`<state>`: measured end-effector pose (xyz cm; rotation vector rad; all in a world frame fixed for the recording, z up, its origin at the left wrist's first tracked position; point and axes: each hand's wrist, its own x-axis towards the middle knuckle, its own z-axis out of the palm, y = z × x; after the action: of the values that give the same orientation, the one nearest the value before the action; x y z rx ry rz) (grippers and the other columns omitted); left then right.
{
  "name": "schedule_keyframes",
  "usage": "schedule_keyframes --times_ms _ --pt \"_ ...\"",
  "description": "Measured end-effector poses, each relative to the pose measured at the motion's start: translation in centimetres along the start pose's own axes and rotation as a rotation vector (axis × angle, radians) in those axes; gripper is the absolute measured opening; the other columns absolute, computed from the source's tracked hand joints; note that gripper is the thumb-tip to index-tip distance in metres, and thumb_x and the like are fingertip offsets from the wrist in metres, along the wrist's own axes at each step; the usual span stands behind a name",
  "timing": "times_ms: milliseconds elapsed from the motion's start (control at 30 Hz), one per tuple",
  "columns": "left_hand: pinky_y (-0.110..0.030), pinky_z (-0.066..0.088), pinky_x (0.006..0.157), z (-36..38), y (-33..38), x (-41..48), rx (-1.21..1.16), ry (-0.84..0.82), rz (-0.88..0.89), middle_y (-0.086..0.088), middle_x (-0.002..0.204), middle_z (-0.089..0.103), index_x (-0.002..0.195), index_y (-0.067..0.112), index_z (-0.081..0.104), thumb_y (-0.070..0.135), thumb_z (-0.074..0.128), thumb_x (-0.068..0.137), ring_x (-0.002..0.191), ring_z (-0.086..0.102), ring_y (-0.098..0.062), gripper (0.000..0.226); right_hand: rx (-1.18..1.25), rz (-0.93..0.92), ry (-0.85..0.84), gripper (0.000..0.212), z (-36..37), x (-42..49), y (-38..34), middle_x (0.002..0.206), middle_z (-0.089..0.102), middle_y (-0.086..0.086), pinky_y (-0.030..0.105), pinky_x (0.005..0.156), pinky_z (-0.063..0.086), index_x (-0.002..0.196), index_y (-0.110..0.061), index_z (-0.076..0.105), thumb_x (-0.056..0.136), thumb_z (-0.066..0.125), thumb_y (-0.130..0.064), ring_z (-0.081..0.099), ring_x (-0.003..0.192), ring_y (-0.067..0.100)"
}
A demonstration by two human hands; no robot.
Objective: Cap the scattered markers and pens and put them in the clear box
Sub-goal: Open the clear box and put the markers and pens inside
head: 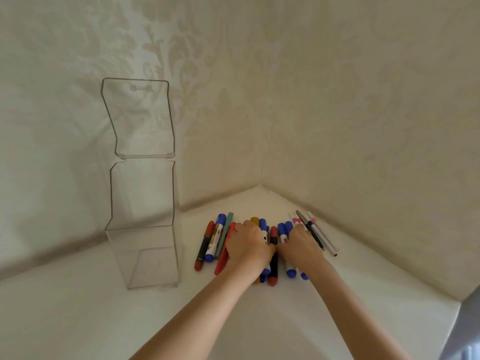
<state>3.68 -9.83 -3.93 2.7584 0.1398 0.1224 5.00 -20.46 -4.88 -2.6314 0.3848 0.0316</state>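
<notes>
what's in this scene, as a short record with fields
setting: white table in a wall corner
clear box: upright at left, lid hinged open, nothing seen inside
markers: lying side by side in a row right of the box
thin pens: at the row's right end
left hand: on the markers, grip unclear
right hand: on the markers beside it, grip unclear

- table (pixel 104 320): white.
- box (pixel 141 266): clear, stands upright on table, lid swung open.
- markers (pixel 217 240): lie side by side in a row just right of box.
- pens (pixel 322 237): thin, lie farthest right of box, beyond markers.
</notes>
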Motion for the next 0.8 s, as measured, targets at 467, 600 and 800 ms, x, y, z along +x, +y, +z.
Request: schedule_keyframes --times_ms 467,600,800 --pt "-0.017 0.038 0.049 -1.3 -1.9 0.0 -0.368 -0.039 0.067 0.002 0.073 0.048 0.099 0.012 0.045 0.036 0.048 0.092 0.06 0.048 -0.008 0.026 0.246 -0.12 0.069 0.027 -1.4 -0.9 0.0 0.075 0.051 0.004 0.022 0.043 0.033 0.117 -0.001 0.039 0.095 0.044 -0.015 0.049 0.058 0.014" --pt "-0.014 0.039 0.049 -4.9 -2.7 -1.4 -0.682 -0.017 0.116 0.003 0.072 0.051 0.097 0.011 0.049 0.04 0.042 0.094 0.06 0.049 -0.007 0.03 0.703 -0.194 -0.017 0.023 -3.4 -2.7 -1.8 0.082 0.059 0.002 0.027 0.06 0.048 0.109 -0.015 0.044 0.09 0.058 -0.015 0.058 0.068 0.014" --pt "-0.019 0.047 0.07 -12.8 -5.0 -3.6 -1.105 0.116 0.211 0.003 0.086 0.07 0.104 0.011 0.056 0.028 0.046 0.095 0.074 0.062 -0.003 0.021 1.276 -0.244 -0.203 0.02 -5.9 -5.6 -6.7 0.096 0.069 0.008 0.039 0.079 0.054 0.112 -0.014 0.053 0.092 0.053 -0.01 0.066 0.084 0.02"
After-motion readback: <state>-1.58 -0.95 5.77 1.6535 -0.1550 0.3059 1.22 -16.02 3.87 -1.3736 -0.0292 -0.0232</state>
